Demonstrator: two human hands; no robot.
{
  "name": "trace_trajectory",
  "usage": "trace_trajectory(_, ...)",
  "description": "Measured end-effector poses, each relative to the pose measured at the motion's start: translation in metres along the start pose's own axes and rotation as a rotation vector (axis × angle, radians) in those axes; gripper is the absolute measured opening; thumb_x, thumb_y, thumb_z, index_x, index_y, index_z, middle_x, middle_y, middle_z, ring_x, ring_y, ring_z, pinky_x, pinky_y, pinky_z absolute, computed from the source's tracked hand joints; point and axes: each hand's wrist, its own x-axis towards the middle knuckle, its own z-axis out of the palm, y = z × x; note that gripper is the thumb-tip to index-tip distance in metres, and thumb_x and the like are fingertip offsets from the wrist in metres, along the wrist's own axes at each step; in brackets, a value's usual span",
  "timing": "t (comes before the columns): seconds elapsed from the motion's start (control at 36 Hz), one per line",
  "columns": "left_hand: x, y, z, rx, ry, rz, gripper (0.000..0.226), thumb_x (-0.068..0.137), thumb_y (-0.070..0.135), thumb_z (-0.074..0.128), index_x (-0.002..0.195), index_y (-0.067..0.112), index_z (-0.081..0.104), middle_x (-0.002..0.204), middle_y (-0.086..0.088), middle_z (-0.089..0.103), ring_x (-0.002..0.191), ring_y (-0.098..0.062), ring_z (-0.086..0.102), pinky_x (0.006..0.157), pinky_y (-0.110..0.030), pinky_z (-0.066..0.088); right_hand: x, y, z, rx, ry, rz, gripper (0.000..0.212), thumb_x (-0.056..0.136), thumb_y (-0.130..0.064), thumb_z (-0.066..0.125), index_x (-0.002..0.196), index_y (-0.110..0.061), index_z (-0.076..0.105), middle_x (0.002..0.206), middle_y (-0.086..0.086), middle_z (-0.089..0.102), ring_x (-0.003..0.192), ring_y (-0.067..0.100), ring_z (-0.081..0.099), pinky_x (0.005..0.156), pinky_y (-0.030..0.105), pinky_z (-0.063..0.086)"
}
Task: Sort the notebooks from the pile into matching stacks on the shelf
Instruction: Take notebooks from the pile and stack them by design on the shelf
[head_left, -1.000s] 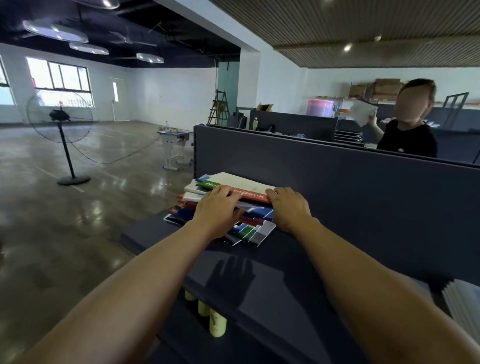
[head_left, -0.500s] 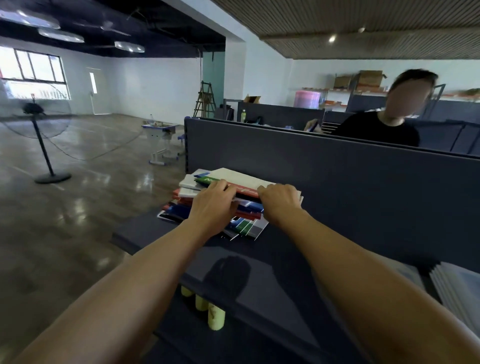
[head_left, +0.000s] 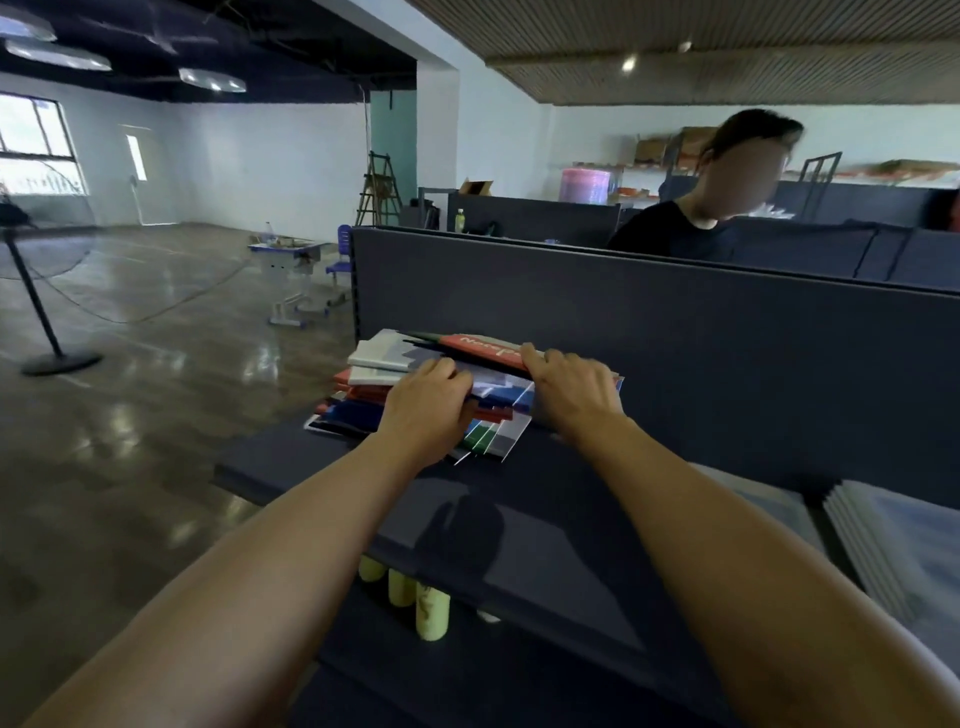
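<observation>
A mixed pile of notebooks (head_left: 384, 364) lies on the dark shelf (head_left: 545, 519), with white, red, blue and green covers fanned out. On top is a red notebook (head_left: 480, 347) with white lettering. My left hand (head_left: 428, 410) rests on the near side of the pile, fingers curled into the covers. My right hand (head_left: 569, 392) grips the right edge of the red notebook and the covers under it. A stack of pale notebooks (head_left: 904, 551) sits on the shelf at the far right.
A dark divider panel (head_left: 675, 338) rises right behind the shelf. A person in a black top (head_left: 685, 234) stands beyond it. Yellow bottles (head_left: 431, 616) stand on the lower shelf. To the left are open floor, a fan stand (head_left: 36, 322) and a small desk (head_left: 291, 270).
The white top notebook has slid left and the red one now shows on top. My right hand moved onto its right edge. The view shifted left and the person behind turned.
</observation>
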Motion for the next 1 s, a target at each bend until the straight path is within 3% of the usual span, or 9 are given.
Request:
trace_trajectory(0.11,0.001,0.023,0.002,-0.066,-0.021,0.052,0.026,0.097,0.034,0.046,0.112,0.014,0.056,0.115,-0.004,0.051,0.114,-0.024,0.046,0.08,-0.035,0.038,-0.029,0.019,-0.013,-0.043,-0.016,0.03,0.075,0.091,-0.019,0.059,0.149,-0.014,0.013,0.128,0.008,0.052,0.108,0.025,0.058,0.067,0.031,0.033)
trace_trajectory(0.22,0.003,0.057,0.007,-0.122,-0.047,0.113,0.029,0.097,0.032,0.046,0.116,0.011,0.055,0.12,-0.007,0.052,0.119,-0.026,0.045,0.084,-0.038,0.042,-0.061,0.04,-0.023,-0.088,-0.015,0.091,0.064,0.096,-0.009,0.045,0.15,-0.012,0.011,0.129,0.009,0.051,0.107,0.025,0.058,0.065,0.032,0.033)
trace_trajectory(0.39,0.0,0.123,0.008,-0.147,-0.066,0.243,0.033,0.097,0.034,0.046,0.124,0.015,0.054,0.126,-0.008,0.05,0.123,-0.027,0.043,0.089,-0.039,0.042,-0.114,0.082,-0.039,-0.135,-0.036,0.172,0.06,0.097,-0.011,0.042,0.149,-0.011,0.013,0.127,0.01,0.053,0.105,0.026,0.06,0.068,0.033,0.041)
trace_trajectory(0.61,-0.016,0.23,0.004,-0.234,-0.089,0.353,0.057,0.095,0.033,0.05,0.148,0.021,0.029,0.145,-0.006,0.038,0.131,-0.027,0.037,0.095,-0.04,0.04,-0.203,0.145,-0.062,-0.193,-0.07,0.314,0.06,0.098,-0.014,0.043,0.15,-0.011,0.014,0.131,0.011,0.051,0.11,0.029,0.058,0.079,0.037,0.048)
trace_trajectory(0.78,-0.039,0.325,-0.008,-0.297,-0.124,0.388,0.065,0.096,0.034,0.049,0.151,0.022,0.017,0.155,-0.005,0.026,0.137,-0.028,0.031,0.102,-0.04,0.036,-0.28,0.197,-0.088,-0.254,-0.104,0.374,0.062,0.096,-0.007,0.043,0.15,-0.011,0.012,0.132,0.009,0.05,0.112,0.027,0.057,0.072,0.035,0.043)
trace_trajectory(0.89,-0.06,0.39,-0.022,-0.494,-0.276,0.394,0.069,0.095,0.03,0.052,0.152,0.025,0.014,0.157,-0.003,0.022,0.14,-0.028,0.028,0.108,-0.041,0.031,-0.335,0.231,-0.101,-0.272,-0.082,0.418,0.061,0.098,-0.013,0.044,0.15,-0.012,0.014,0.133,0.01,0.05,0.114,0.027,0.057,0.076,0.035,0.046)
trace_trajectory(0.94,-0.071,0.424,-0.032,-0.755,-0.425,0.335,0.067,0.094,0.017,0.051,0.152,0.021,0.017,0.154,-0.004,0.03,0.139,-0.024,0.032,0.105,-0.032,0.031,-0.36,0.246,-0.102,-0.27,-0.078,0.44,0.057,0.099,-0.015,0.042,0.15,-0.013,0.016,0.132,0.01,0.051,0.114,0.027,0.057,0.082,0.035,0.048)
trace_trajectory(1.0,-0.084,0.456,-0.041,-1.15,-0.572,0.166,0.054,0.096,0.01,0.046,0.148,0.018,0.031,0.135,-0.006,0.052,0.123,-0.02,0.049,0.093,-0.02,0.038,-0.382,0.257,-0.105,-0.252,-0.086,0.472,0.056,0.099,-0.015,0.041,0.149,-0.012,0.017,0.132,0.01,0.052,0.113,0.027,0.057,0.082,0.035,0.048)
